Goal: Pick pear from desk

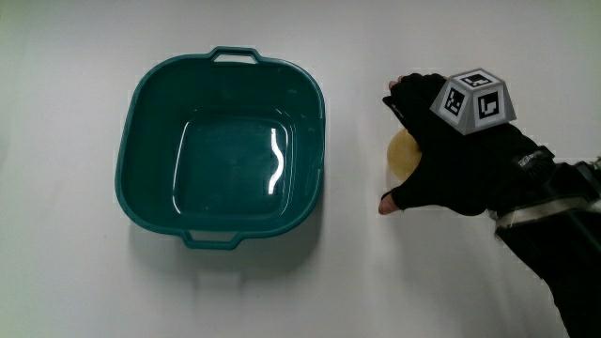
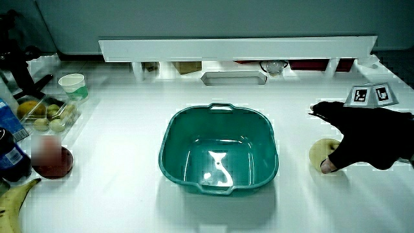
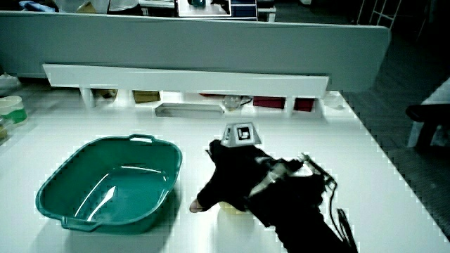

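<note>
A white tabletop (image 1: 376,282) carries a teal basin (image 1: 222,148), with a low partition (image 2: 236,46) at its edge. Beside the basin lies the pale yellow, rounded pear (image 1: 403,155), under the hand (image 1: 451,160), whose grip closes around it.

One teal basin (image 1: 222,141) on the worktop (image 1: 357,282), with two handles. One pale yellow pear (image 1: 404,154) beside it. One gloved hand (image 1: 451,160), carrying one patterned cube (image 1: 474,99). One white cup (image 2: 72,85) near the worktop's edge. One clear tray of fruit (image 2: 45,111) just by the cup; number of pieces inside not countable. One banana (image 2: 13,200). One dark bottle (image 2: 11,158). One long white shelf (image 2: 236,47).
</note>
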A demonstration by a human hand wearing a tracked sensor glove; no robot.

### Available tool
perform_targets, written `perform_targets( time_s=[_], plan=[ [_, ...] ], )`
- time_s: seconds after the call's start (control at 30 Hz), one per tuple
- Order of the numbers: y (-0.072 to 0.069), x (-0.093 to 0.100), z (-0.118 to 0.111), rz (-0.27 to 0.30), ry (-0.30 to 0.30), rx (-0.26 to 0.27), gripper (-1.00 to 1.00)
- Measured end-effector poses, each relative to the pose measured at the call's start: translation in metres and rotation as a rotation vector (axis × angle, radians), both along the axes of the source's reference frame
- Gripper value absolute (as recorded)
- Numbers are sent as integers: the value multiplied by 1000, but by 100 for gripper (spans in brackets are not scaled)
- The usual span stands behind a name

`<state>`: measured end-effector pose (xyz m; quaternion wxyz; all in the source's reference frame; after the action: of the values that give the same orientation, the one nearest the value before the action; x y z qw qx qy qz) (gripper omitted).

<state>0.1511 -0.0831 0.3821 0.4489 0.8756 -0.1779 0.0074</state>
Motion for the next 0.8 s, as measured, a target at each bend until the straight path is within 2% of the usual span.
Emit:
perform_targets(
  time_s=[0.13, 0.37, 0.47, 0.6, 0.7, 0.77, 0.8],
  plan=[
    [-8, 10, 20, 43, 21, -59, 0],
    [-14, 25, 51, 94, 80, -114, 0],
    [-14, 31, 59, 103, 81, -140, 0],
    [-13, 38, 68, 117, 109, -150, 0],
    [-12, 40, 70, 121, 112, -142, 0],
    [-12, 41, 72, 123, 134, -134, 0],
    [-12, 40, 72, 120, 122, -142, 0]
  ],
)
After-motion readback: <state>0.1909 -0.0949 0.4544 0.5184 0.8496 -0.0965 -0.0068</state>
